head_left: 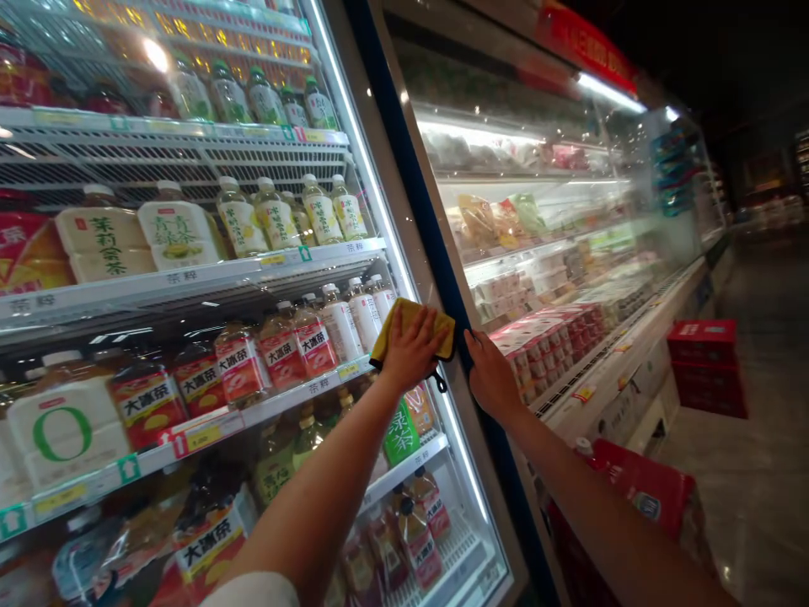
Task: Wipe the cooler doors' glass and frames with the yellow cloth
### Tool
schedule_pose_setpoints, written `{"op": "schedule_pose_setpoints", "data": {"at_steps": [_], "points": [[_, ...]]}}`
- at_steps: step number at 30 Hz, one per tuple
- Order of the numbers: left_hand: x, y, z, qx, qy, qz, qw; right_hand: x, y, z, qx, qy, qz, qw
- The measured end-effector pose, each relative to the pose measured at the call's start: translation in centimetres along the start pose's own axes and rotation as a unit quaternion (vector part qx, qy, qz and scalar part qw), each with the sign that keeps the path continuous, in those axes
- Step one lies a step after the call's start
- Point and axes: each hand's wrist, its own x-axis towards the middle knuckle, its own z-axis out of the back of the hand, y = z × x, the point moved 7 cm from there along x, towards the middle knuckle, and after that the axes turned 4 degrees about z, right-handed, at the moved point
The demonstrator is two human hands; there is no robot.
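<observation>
My left hand (410, 346) presses a yellow cloth (445, 327) with dark edging against the glass of a drinks cooler door, near its right edge. The fingers lie spread over the cloth, and a black hanging loop (441, 384) dangles from its lower side. Just to the right, my right hand (493, 379) is closed on the edge of the cooler door frame (436, 228), its fingers curled and partly hidden. Behind the glass, rows of bottles stand on white shelves, among them red-labelled tea bottles (240, 361) and white-labelled bottles (341, 324).
An open refrigerated display (549, 244) with packaged goods stretches away on the right. Red boxes (704, 367) stand on the floor beside it, and another red carton (650, 480) sits nearer, below my right forearm. A grey aisle floor (764, 354) runs along the far right.
</observation>
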Motion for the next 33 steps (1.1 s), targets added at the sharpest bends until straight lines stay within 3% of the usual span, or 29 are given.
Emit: {"op": "schedule_pose_setpoints", "data": {"at_steps": [3, 8, 12, 15, 18, 21, 25, 27, 29, 33], "points": [[0.2, 0.4, 0.1, 0.008, -0.022, 0.078, 0.997, 0.6, -0.1, 0.4, 0.018, -0.008, 0.007, 1.0], [1.2, -1.0, -0.8, -0.005, 0.011, 0.015, 1.0, 2.7, 0.0, 0.4, 0.034, 0.011, 0.03, 0.999], [3.3, 2.6, 1.1, -0.004, -0.029, 0.1, 0.995, 4.9, 0.4, 0.3, 0.054, 0.027, 0.063, 0.996], [2.2, 3.8, 2.0, 0.006, -0.072, 0.171, 0.983, 5.2, 0.1, 0.3, 0.071, 0.023, 0.068, 0.995], [0.9, 2.2, 1.2, 0.004, -0.056, 0.136, 0.989, 5.0, -0.1, 0.2, 0.086, 0.012, 0.061, 0.994], [1.7, 1.4, 0.7, -0.008, -0.013, 0.068, 0.998, 5.3, 0.2, 0.0, 0.085, 0.009, 0.055, 0.995], [3.3, 5.7, 3.3, 0.002, -0.048, 0.16, 0.986, 6.0, 0.8, 0.2, 0.085, 0.006, 0.055, 0.995], [2.3, 7.2, 4.4, 0.014, -0.077, 0.212, 0.974, 6.0, 1.0, 0.3, 0.096, -0.003, 0.054, 0.994], [0.3, 7.0, 4.4, 0.024, -0.08, 0.225, 0.971, 5.7, 1.1, 0.2, 0.109, -0.013, 0.052, 0.993], [-2.5, 4.0, 2.5, 0.026, -0.011, 0.126, 0.992, 5.7, 2.2, -0.7, 0.118, 0.002, 0.048, 0.992]]}}
